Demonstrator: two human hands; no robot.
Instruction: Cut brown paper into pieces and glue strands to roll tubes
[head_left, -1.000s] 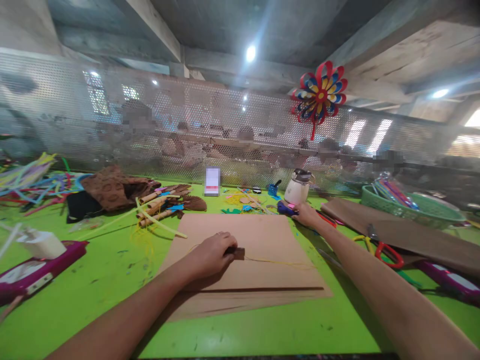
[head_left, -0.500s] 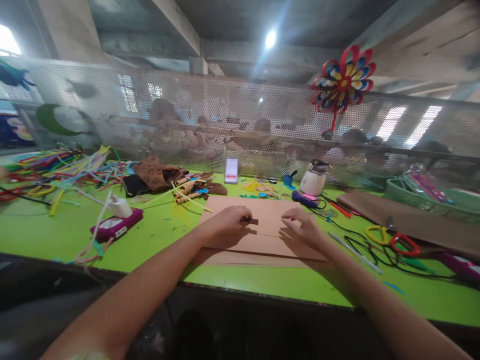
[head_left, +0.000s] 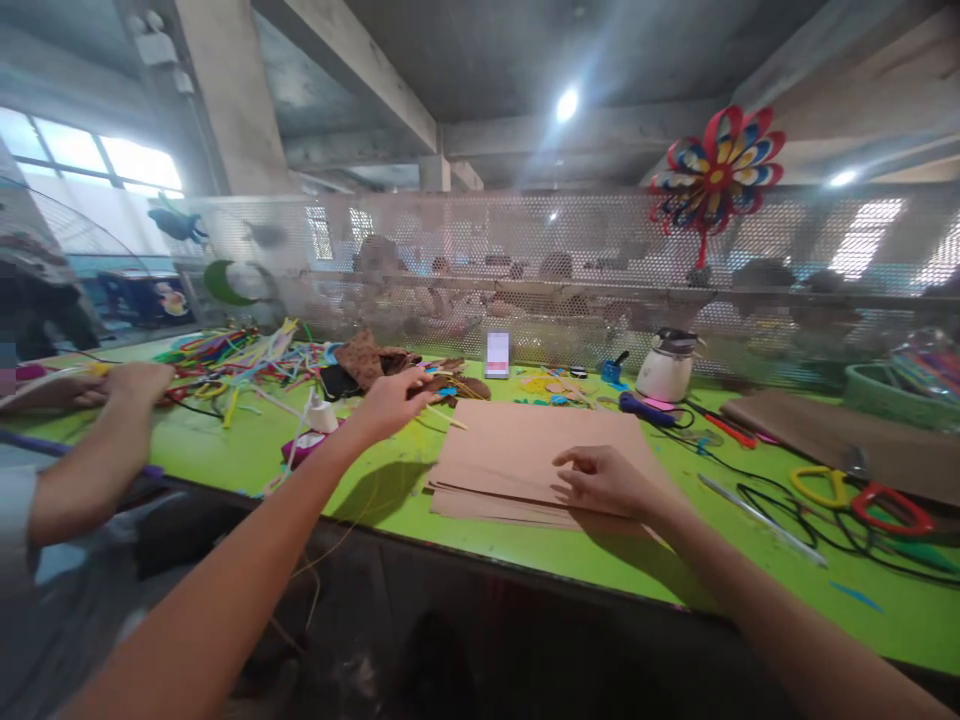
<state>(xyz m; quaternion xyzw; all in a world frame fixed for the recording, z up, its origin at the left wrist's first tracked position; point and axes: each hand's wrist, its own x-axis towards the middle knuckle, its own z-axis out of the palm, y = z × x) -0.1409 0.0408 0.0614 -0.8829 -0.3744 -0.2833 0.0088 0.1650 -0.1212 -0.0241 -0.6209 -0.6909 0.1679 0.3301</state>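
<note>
My left hand (head_left: 394,402) reaches over the near side of a pile of brown paper rolls and leaf-shaped pieces (head_left: 466,386). Its fingers are pinched together at the tips, and what lies between them is too small to make out. Thin yellow strands hang close to that hand. A stack of light brown paper sheets (head_left: 517,440) lies in front of me, its lower sheets showing along the near edge. Over the right part of the stack is my right hand (head_left: 596,475), fingers loosely bent and apart, holding nothing that I can see.
Right of the sheets are a soldering-iron-like blue tool (head_left: 646,410), a white jug (head_left: 666,370), scissors (head_left: 892,508), a silver pen-shaped tool (head_left: 761,520) and black cable. A phone (head_left: 497,354) stands behind. A power strip (head_left: 307,446) and another person's arm (head_left: 109,440) are left.
My left hand has moved left and away from the sheets, where it held a small brown strip, to the pile. My right hand stays over the sheets. The view has swung left.
</note>
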